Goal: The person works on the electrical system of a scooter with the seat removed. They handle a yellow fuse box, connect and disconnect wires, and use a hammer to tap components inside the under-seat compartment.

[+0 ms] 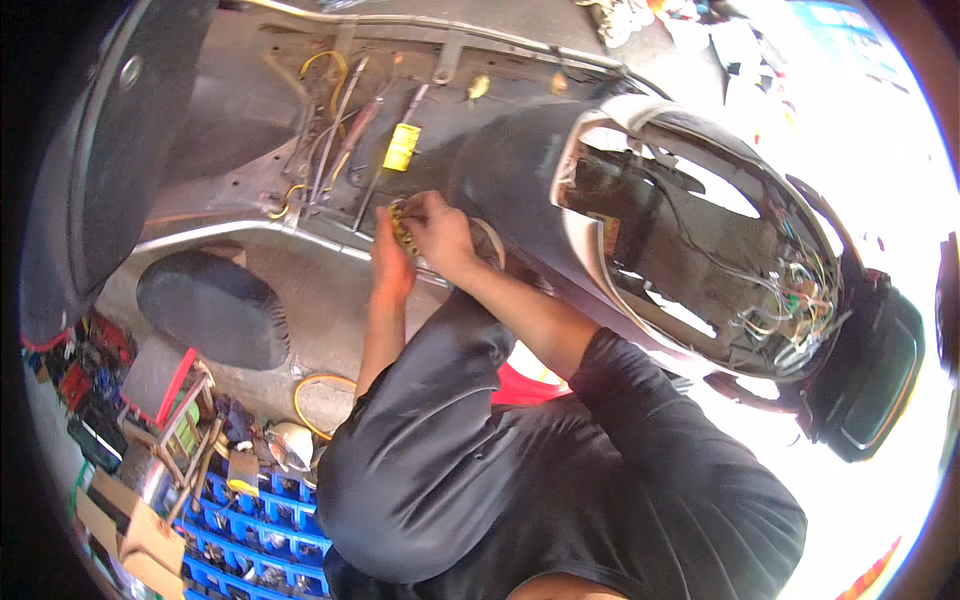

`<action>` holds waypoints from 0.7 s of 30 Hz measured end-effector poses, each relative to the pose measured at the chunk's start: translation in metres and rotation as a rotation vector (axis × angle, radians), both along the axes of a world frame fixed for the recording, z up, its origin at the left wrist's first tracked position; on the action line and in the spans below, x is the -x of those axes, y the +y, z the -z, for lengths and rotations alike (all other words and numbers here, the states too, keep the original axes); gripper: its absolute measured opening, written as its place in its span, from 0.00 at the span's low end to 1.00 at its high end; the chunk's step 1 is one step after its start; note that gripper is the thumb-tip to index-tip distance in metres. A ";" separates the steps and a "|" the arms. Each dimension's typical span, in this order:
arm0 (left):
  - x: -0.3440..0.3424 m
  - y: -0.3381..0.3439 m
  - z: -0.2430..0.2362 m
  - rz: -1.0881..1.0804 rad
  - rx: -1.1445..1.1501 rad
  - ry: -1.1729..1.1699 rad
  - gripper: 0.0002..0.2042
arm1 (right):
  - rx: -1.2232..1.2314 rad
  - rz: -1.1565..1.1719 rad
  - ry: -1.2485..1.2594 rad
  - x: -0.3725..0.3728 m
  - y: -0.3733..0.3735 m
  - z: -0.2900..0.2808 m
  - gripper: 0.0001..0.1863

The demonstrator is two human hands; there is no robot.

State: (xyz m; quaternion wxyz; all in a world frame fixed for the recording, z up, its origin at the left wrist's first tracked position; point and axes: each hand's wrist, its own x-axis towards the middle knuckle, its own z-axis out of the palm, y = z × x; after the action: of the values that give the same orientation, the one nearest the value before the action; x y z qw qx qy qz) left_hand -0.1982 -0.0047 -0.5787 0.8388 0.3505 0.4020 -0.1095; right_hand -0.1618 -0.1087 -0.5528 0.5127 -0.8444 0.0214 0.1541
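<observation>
My left hand (393,250) and my right hand (440,228) are closed together around a small yellowish part (403,230), largely hidden by my fingers; I cannot make out what it is. They are over the edge of a stripped vehicle floorboard (250,140) with tubes, rods and yellow wiring (335,62). A bright yellow piece (402,146) lies on the floorboard just above my hands. To the right is a body section (515,165) with a large opening, loose wires (800,300) hanging inside it.
A dark padded oval piece (210,305) lies at lower left. Beyond it are a small red-edged stool (160,375), a yellow ring (298,405), blue bins (255,520) and cardboard (145,555). A red container (525,375) is behind my leg. Clutter (630,20) lies at the top.
</observation>
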 end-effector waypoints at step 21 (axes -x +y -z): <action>-0.022 -0.013 -0.018 0.044 -0.022 -0.021 0.31 | -0.037 0.160 -0.047 -0.014 0.003 -0.010 0.16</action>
State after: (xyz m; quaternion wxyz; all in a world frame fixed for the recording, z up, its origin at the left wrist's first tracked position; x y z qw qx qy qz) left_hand -0.1766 -0.0173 -0.5607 0.8364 0.3695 0.3866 -0.1201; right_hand -0.1482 -0.1058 -0.5427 0.5393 -0.8336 0.0742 0.0932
